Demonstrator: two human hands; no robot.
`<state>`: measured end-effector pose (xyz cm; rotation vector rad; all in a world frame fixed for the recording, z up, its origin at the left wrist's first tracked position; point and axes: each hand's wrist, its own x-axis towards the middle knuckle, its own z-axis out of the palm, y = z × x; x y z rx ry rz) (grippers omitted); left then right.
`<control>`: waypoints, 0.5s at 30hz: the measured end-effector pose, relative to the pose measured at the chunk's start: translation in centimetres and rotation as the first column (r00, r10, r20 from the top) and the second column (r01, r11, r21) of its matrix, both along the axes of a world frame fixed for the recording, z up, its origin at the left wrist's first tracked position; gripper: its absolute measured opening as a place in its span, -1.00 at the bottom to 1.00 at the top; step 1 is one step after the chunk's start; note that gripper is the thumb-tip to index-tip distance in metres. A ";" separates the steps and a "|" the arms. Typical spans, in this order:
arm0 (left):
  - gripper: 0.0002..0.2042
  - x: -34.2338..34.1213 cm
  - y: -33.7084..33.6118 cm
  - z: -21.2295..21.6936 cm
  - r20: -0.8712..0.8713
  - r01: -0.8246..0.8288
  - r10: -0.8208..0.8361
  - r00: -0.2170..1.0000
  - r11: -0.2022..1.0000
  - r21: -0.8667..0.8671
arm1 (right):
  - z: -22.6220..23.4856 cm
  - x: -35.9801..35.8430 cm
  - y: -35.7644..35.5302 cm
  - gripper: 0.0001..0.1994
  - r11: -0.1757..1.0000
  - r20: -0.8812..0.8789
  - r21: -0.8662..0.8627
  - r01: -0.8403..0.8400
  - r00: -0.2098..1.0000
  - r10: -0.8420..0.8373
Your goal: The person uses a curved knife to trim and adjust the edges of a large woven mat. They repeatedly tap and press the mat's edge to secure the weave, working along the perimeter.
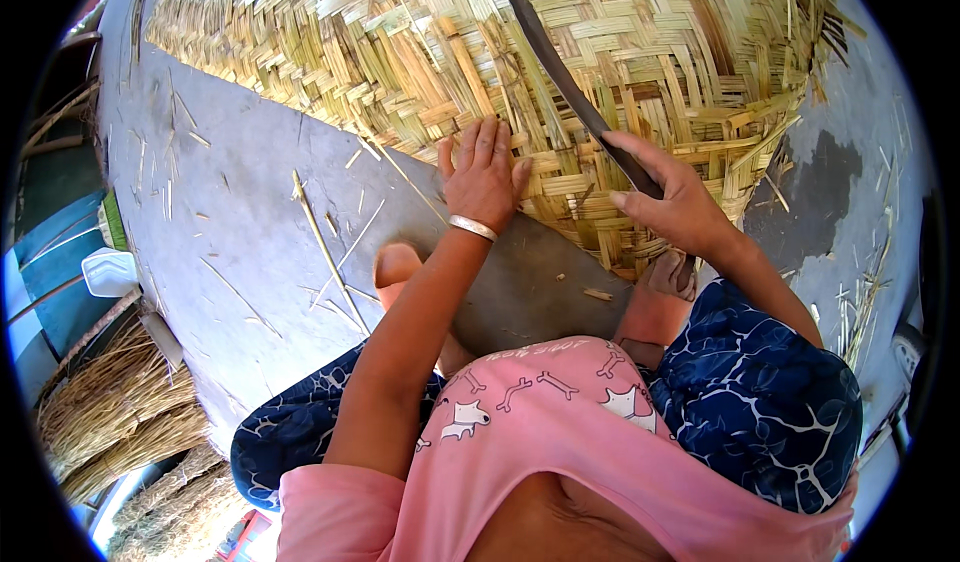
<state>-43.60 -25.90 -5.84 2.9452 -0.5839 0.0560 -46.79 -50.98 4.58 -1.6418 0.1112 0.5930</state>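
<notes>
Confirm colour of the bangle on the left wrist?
Silver metal bangle, plain and shiny, on the left hand; head view.

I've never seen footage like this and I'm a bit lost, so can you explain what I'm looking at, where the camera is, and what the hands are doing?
There is no machine here. The one picture comes from a wide fisheye camera worn on a person's head, looking down, so straight edges curve near the rim. The person sits on a grey floor with knees apart, in a pink shirt and dark blue patterned trousers.

In front lies a large woven mat of yellowish bamboo strips. The left hand, with a silver bangle at the wrist, presses flat on the mat's near edge. The right hand grips a long dark knife, its blade lying over the weave. Loose thin strips lie scattered on the floor, and bundles of straw-like fibre sit at the lower left.
</notes>
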 end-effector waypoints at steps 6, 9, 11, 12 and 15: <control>-0.50 -1.3 0.0 0.1 -0.010 0.020 -0.020 1.000 0.999 -0.032 | -0.9 -0.5 0.4 -0.42 0.998 -0.026 0.029 0.057 0.998 -0.056; -0.49 -1.8 0.3 0.3 -0.011 0.040 -0.040 0.999 0.999 -0.034 | -1.2 -0.6 0.5 -0.41 0.999 -0.005 0.012 0.052 0.999 -0.052; -0.47 -2.0 0.6 0.6 -0.027 0.051 -0.052 0.998 0.998 -0.045 | -1.1 -0.8 0.2 -0.41 1.000 -0.030 -0.020 0.009 1.000 -0.010; -0.45 -2.0 0.7 0.8 -0.043 0.057 -0.059 0.997 0.997 -0.054 | -1.0 -0.9 0.0 -0.41 0.999 -0.058 -0.042 -0.024 0.998 0.022; -0.42 -1.2 1.0 0.7 0.001 -0.019 0.019 1.000 0.994 -0.110 | -0.7 -1.4 -0.3 -0.40 0.995 -0.122 -0.059 -0.080 0.990 0.073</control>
